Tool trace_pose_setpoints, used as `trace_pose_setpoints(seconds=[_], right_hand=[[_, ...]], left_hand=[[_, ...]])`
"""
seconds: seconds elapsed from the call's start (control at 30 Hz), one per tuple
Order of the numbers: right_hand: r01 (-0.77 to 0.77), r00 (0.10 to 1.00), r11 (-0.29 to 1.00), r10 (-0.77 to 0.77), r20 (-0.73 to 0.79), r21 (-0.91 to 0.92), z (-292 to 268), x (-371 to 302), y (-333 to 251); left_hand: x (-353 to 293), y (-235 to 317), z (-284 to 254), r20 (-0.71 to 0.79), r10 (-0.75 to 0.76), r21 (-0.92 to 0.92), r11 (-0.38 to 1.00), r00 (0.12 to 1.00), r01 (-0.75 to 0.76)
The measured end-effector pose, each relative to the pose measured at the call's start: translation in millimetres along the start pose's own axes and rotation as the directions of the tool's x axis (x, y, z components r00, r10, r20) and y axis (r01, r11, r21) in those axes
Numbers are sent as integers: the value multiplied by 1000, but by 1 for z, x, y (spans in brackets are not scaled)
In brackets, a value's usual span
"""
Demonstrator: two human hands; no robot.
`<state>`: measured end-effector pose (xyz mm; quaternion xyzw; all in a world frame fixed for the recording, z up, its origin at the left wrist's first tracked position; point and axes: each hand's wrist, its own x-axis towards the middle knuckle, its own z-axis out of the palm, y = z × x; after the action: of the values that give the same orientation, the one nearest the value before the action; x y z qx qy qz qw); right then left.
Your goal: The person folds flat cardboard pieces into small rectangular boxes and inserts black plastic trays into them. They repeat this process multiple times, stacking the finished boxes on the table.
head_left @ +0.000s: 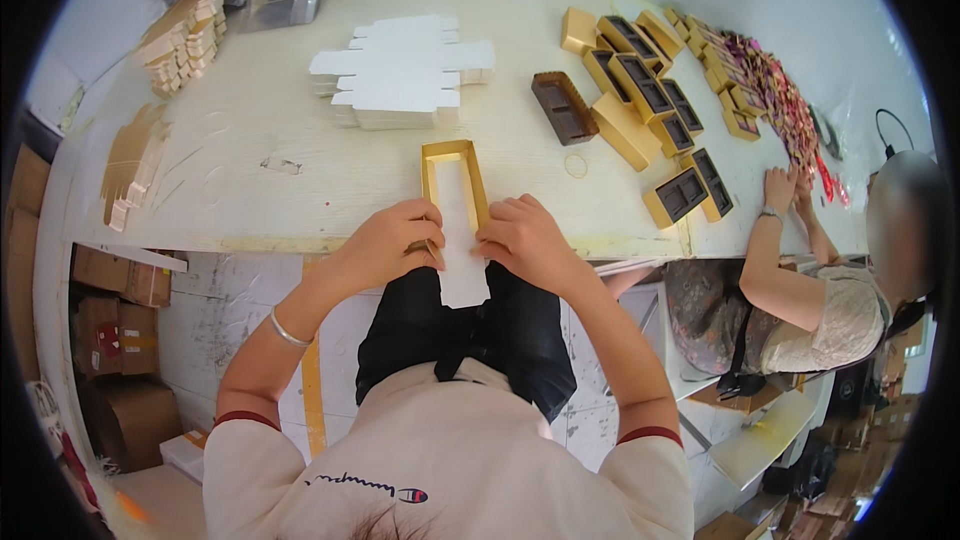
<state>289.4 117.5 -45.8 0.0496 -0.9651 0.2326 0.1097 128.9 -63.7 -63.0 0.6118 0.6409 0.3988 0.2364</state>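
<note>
A partly folded cardboard box [458, 205], gold outside and white inside, lies at the table's front edge, its near end flat and hanging over my lap. My left hand [400, 233] grips its left side wall near the front corner, fingers curled. On the other side my right hand [522, 239] pinches the right wall at about the same distance. The far end of the box stands folded up. Beyond it lies a stack of flat white box blanks [400, 75].
Gold boxes with dark trays [640, 80] and a loose brown plastic tray [564, 108] lie right. Folded card stacks [133, 165] stand left, clear plastic trays [280, 6] behind. At far right a co-worker's hands [783, 188] are at a pile of small wrapped items [780, 100].
</note>
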Motion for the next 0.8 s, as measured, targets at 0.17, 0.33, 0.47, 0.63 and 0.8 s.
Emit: trace_pose_setpoints(seconds=[0.17, 0.33, 0.47, 0.63, 0.8], right_hand=[[-187, 977, 960, 203, -60, 207, 22, 21, -6], [-106, 977, 971, 142, -160, 214, 32, 21, -5], [-136, 971, 975, 167, -170, 178, 31, 18, -15], [-81, 968, 936, 156, -196, 342, 26, -16, -18], [73, 914, 992, -107, -392, -102, 36, -24, -19]], left_hand=[[11, 14, 18, -225, -81, 173, 977, 971, 122], [10, 7, 30, -348, -50, 182, 976, 936, 119], [8, 12, 32, -388, -108, 57, 988, 915, 141], [9, -1, 32, -375, 81, 240, 971, 923, 13], [13, -7, 24, -322, 30, 163, 986, 946, 24]])
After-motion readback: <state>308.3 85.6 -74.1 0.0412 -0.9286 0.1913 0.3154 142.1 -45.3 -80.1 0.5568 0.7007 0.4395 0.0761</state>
